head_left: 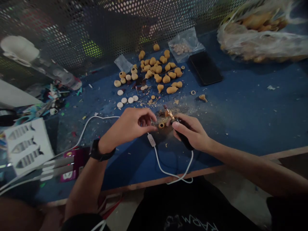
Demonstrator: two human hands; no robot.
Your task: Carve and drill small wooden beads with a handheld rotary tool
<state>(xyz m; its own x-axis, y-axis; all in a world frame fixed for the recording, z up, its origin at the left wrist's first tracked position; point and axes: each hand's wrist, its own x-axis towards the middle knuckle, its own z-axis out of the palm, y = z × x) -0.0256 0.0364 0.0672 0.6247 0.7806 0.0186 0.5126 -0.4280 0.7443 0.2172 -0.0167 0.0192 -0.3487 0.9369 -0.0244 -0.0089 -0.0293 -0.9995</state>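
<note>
My right hand (pixel 190 130) is wrapped round a black corded hand tool (pixel 184 138) that looks like a mini rotary tool. Its bright metal tip (pixel 169 113) points up and away from me. Opposite it, my left hand (pixel 134 123) hovers with thumb and fingers apart and nothing visible between them. A small cut gourd (pixel 161 125) with a dark round hole lies between my two hands. The tool's white cord (pixel 157 160) loops near the table's front edge and has an inline switch (pixel 151 140) beside my left fingertips. Shavings lie about the tool tip.
Several small gourds (pixel 154 65) lie beyond my hands, with white discs (pixel 130 100) to their left. A black phone (pixel 205 69), a bag of small pieces (pixel 184 46) and a large plastic bag (pixel 262 41) are at right. A bottle (pixel 59 72) and a drawing sheet (pixel 29 144) are at left.
</note>
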